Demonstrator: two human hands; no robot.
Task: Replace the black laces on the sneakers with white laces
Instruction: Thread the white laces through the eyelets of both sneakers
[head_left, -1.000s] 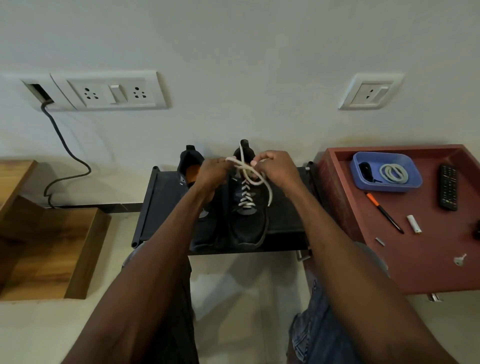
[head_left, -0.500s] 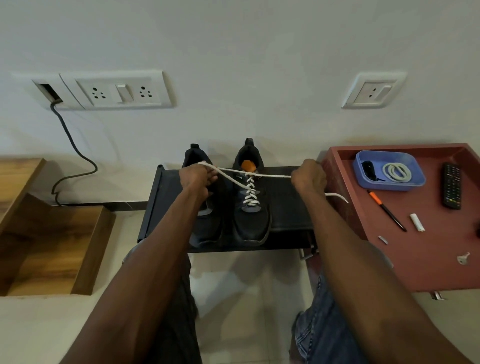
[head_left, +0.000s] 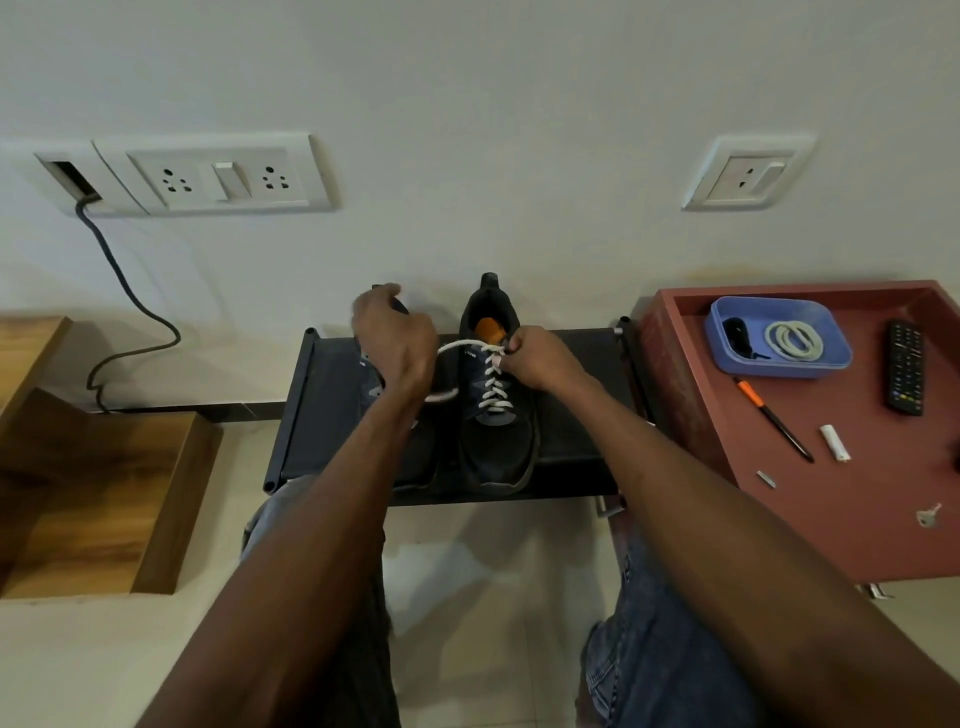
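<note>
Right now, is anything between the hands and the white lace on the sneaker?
Nothing visible. The right hand pinches the white lace at the top eyelets of the right sneaker; the left hand holds its other end.

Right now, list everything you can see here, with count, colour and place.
sneakers: two, dark, on rack, right one white-laced
white lace: one, running between both hands
rack: one, black, against wall
tray table: one, reddish, right
blue tub: one, on tray table, holding pale coiled lace
remote: one, black, tray table
pen: one, orange-black, tray table
sockets: two plates, white, wall
cable: one, dark, left wall
wooden steps: brown, left
left hand: grip on lace
right hand: pinching lace
</note>
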